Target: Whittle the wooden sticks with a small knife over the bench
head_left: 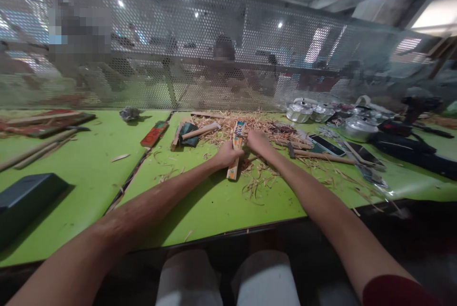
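Observation:
A narrow wooden piece with painted patterns [233, 172] stands at a slant over the green table, its far end blue and white. My left hand [227, 154] is closed around its middle. Just right of its far part, my right hand [257, 143] is curled closed; whatever those fingers hold, if anything, is hidden. Thin pale wood shavings [259, 184] lie under and around both hands, heaped behind them. A hammer [317, 155] rests to the right of my right hand.
Left of the shavings lie a red and green block [154, 133] and wood pieces with dark cloth [189, 134]. Two phones [326, 145], foil-like silver bundles [300, 111] and a black bag [410, 149] are on the right. A dark box [32, 196] sits at left. Behind stands a perforated screen [200, 77].

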Available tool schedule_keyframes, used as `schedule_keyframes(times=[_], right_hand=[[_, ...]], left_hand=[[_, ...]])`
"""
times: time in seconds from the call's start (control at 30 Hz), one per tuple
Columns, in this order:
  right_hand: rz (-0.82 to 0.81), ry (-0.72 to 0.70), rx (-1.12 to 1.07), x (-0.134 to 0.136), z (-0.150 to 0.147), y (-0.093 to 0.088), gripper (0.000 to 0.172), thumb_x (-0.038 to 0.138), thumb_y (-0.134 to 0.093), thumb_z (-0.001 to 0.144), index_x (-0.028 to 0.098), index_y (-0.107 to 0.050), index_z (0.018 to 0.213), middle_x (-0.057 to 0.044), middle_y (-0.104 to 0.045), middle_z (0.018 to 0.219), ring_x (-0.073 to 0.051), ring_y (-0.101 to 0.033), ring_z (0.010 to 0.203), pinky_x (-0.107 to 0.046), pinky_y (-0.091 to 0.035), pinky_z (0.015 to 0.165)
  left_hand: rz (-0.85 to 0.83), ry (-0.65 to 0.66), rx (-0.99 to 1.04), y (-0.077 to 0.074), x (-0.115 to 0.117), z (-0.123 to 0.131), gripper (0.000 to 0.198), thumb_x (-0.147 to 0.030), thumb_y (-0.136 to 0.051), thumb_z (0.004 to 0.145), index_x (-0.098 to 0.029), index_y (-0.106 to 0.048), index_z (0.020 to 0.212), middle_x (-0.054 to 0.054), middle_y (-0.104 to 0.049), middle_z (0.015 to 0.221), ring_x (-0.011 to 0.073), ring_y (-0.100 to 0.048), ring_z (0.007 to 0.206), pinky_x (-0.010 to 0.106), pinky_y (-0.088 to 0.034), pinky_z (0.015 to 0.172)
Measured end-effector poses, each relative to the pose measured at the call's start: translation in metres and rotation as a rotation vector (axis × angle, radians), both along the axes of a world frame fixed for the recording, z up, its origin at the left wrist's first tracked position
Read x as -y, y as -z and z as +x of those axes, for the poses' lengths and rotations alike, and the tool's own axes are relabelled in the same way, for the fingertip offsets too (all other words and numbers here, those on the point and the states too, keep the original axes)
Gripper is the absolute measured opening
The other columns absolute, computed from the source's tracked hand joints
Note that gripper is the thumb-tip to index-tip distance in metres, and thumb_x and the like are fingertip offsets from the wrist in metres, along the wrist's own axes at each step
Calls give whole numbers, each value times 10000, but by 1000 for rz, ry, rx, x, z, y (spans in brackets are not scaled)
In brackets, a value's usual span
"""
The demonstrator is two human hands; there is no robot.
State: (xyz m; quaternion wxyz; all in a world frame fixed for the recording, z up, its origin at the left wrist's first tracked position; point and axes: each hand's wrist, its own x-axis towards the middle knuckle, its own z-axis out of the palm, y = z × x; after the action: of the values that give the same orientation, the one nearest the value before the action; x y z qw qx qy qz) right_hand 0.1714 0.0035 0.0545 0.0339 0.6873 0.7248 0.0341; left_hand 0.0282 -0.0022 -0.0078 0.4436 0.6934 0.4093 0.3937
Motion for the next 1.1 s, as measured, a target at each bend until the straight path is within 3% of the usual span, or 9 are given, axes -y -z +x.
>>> schedule_keyframes(times=[0.2, 0.37, 0.63, 0.83, 0.93, 1.1], right_hand=[[12, -40, 3, -12, -2, -1, 347, 151, -558, 1023, -8, -736, 1275, -272, -731, 1238, -271, -696, 1164, -254, -496, 952], [-25, -38, -19, -23, 1, -7, 323, 147, -630, 987, -25, -748, 1234, -296, -729, 1221, -271, -699, 1145, -258, -487, 951], [24, 8, -81, -39, 23, -24, 234, 135, -681, 953, -42, -764, 1083, -266, -758, 1082, -201, -691, 943, -209, -434, 777], [190, 43, -388, -40, 41, -3, 238, 203, -591, 993, 50, -773, 1006, -128, -756, 894, -139, -598, 728, -208, -398, 663], [154, 0, -394, -34, 45, 6, 230, 220, -609, 964, 77, -788, 976, -114, -771, 898, -150, -628, 754, -205, -404, 657], [101, -29, -133, -17, 22, -1, 329, 288, -583, 989, 104, -822, 1122, -179, -794, 1084, -228, -721, 962, -227, -477, 777]], left_hand=[[-3, -18, 99, 2, -3, 1, 112, -116, -637, 633, -166, -642, 733, 24, -658, 712, 162, -596, 693, 296, -522, 709], [-13, -44, 81, -1, 0, -1, 89, -131, -628, 625, -165, -633, 707, 2, -635, 655, 166, -593, 685, 281, -526, 686], [-35, -1, 117, -4, 8, -1, 83, -152, -656, 629, -171, -648, 709, 28, -673, 690, 189, -623, 703, 291, -539, 657], [-54, -21, 122, -5, 9, -2, 126, -164, -677, 640, -173, -655, 764, 57, -718, 773, 208, -653, 753, 312, -563, 704], [-49, -21, 117, -2, 6, -2, 170, -171, -664, 650, -164, -664, 820, 56, -737, 830, 210, -665, 788, 318, -566, 742], [-4, -72, 116, 6, 0, -2, 117, -173, -649, 657, -175, -639, 774, 34, -701, 761, 187, -623, 721, 297, -533, 689]])
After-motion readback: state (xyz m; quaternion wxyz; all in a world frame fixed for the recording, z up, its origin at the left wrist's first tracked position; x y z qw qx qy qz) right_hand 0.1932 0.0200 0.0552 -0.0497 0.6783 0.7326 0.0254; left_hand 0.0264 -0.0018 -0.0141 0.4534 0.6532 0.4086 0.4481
